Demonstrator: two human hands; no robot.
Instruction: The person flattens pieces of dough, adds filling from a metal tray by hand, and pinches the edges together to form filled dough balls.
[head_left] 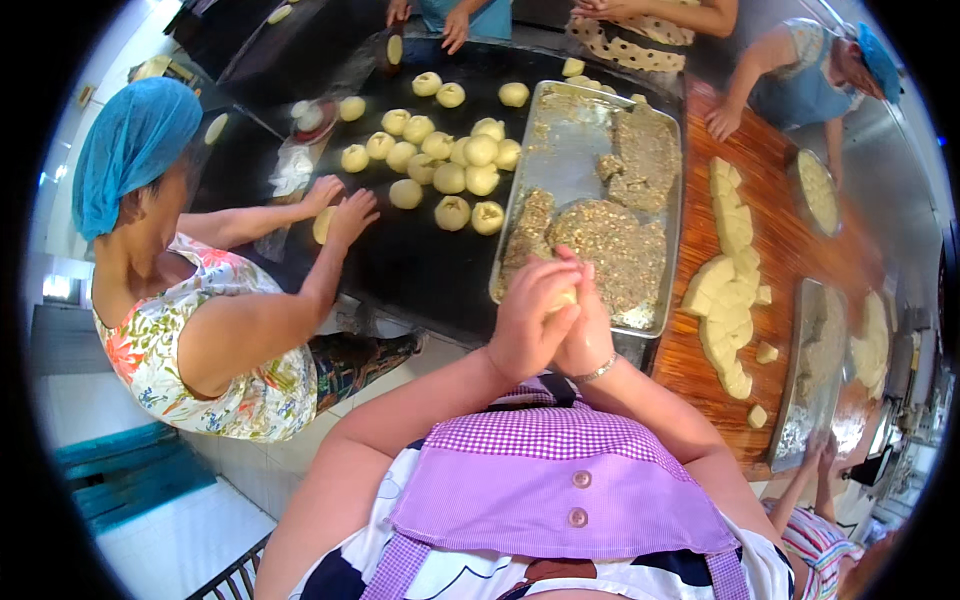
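Above the near edge of a metal tray (568, 145), my left hand (525, 318) and my right hand (588, 328) are cupped together. Between them shows a pale yellow lump of dough (563, 299), mostly hidden by my fingers. A chunky, nutty brown filling (607, 235) lies heaped in the tray just beyond my hands, with another slab of filling (643, 160) at its far right. Left of the tray, several round dough balls (450, 178) sit on the black tabletop (400, 265), some with an opening or pucker on top.
A co-worker in a blue hair cover (135, 150) handles dough at the left. Cut dough pieces (735, 290) lie on the wooden board (690, 370) to the right, near a second filling tray (815, 350). Other people work across the table and at the right.
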